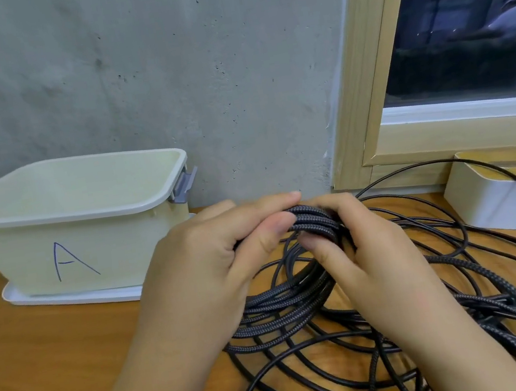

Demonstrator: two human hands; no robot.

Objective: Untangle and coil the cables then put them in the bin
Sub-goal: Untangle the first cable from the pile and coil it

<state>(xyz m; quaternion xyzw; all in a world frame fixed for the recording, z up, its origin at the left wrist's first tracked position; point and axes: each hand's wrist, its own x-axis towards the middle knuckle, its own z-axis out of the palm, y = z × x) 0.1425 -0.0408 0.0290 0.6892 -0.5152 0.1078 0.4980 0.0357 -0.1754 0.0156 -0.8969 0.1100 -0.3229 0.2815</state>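
Observation:
A coil of dark braided cable (286, 305) stands upright at the table's middle. My left hand (207, 269) grips the coil's top from the left, thumb pressed on the strands. My right hand (368, 246) pinches the same top bundle from the right. More black cables (467, 308), thin and braided, lie tangled on the table to the right and in front. The cream bin (62, 217) marked "A" stands at the left on a white lid; what shows of its inside holds nothing.
A concrete wall rises just behind the bin. At the right is a wooden window frame (364, 85). A white box (498, 196) with a yellow top stands at the far right, with one thin cable arching over it. The wooden table (51, 370) shows bare at the front left.

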